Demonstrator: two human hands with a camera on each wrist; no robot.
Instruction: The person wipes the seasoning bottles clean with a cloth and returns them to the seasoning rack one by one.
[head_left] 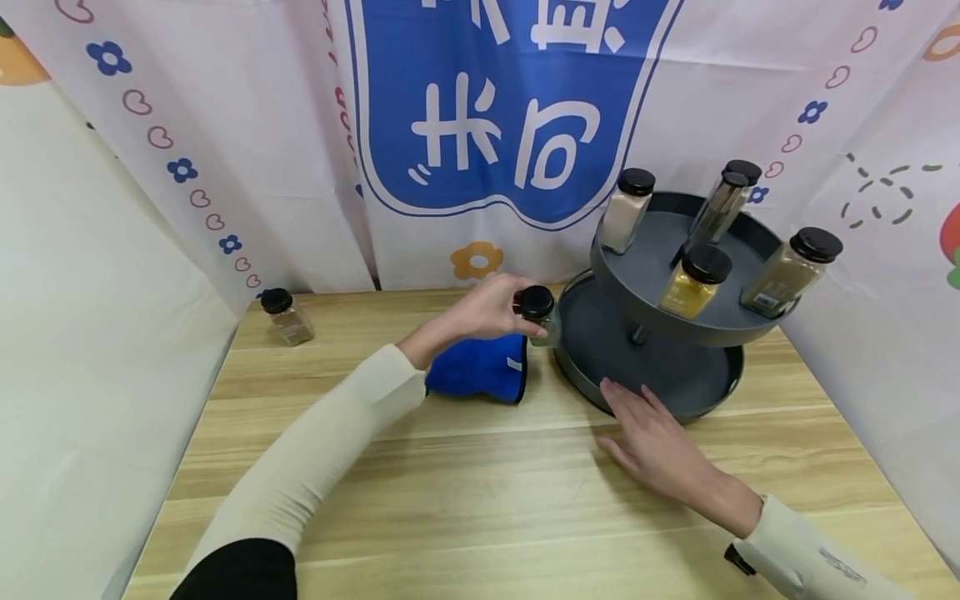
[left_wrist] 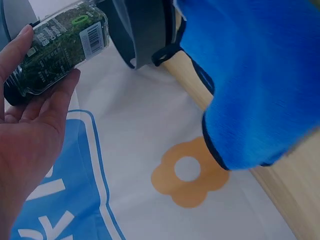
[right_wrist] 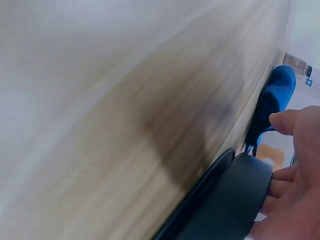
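Observation:
My left hand (head_left: 491,308) pinches a square clear spice jar of dried green herbs (left_wrist: 60,52) by its black-lidded end. It holds the jar at the left rim of a dark grey two-tier turntable rack (head_left: 573,375); whether they touch I cannot tell. My right hand (head_left: 660,437) rests its fairly straight fingers against the front rim of the lower tier, thumb held apart. On the upper tier stand a pale jar (head_left: 624,218), a yellow-filled jar (head_left: 686,292), a brownish jar (head_left: 783,279) and, at the back, two overlapping jars (head_left: 722,204).
A blue cloth (head_left: 480,368) with black edging lies on the wooden table (head_left: 480,500) below my left wrist. Another black-lidded spice jar (head_left: 291,321) stands at the table's back left corner. A printed curtain (head_left: 480,233) hangs right behind the table.

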